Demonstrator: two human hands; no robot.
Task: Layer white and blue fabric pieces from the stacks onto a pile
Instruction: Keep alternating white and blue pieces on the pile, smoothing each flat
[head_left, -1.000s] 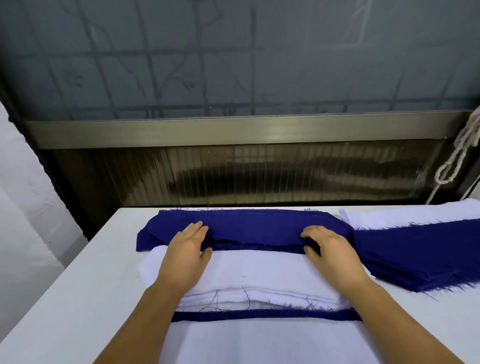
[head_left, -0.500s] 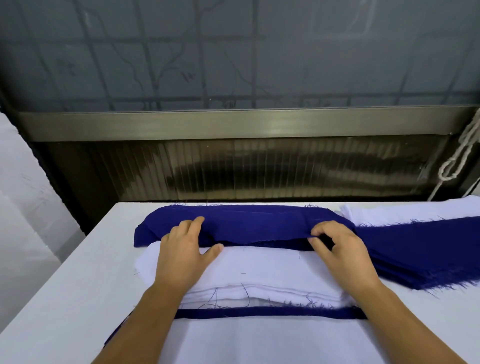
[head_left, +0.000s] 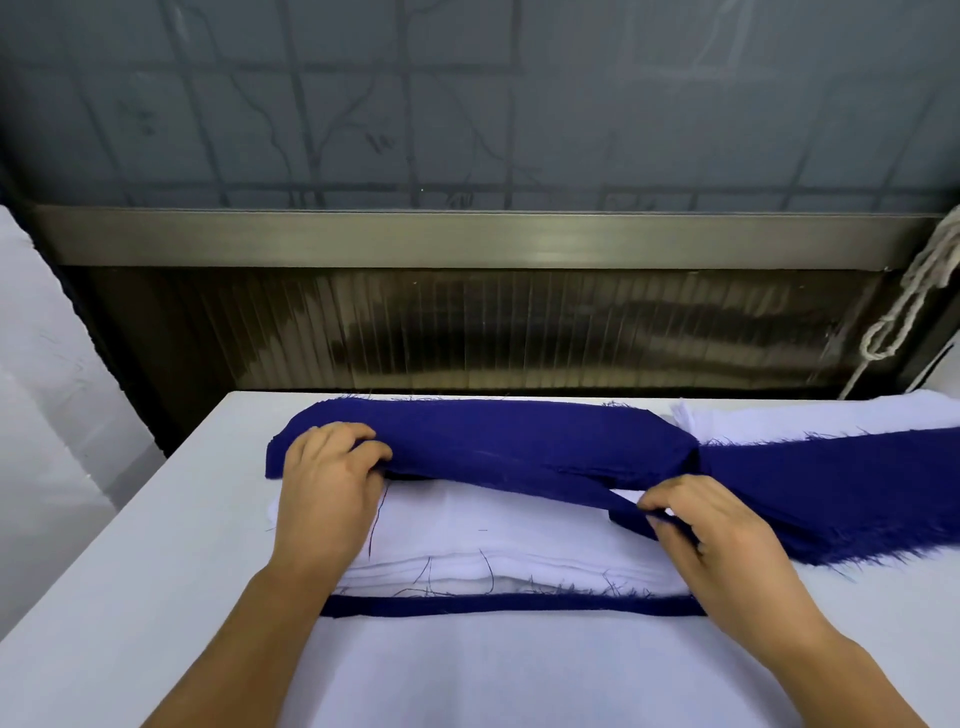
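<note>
1. I am pinching the blue fabric piece (head_left: 498, 441) with my left hand (head_left: 330, 483) at 10 o'clock.
2. My right hand (head_left: 711, 535) is pinching its corner at 3 o'clock.
3. It is lying over the white stack (head_left: 493, 535) on the desk (head_left: 156, 571); I am reading no writing.

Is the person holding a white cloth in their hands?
No, both the left hand and the right hand grip the edge of a blue fabric piece; the white stack lies underneath.
</note>
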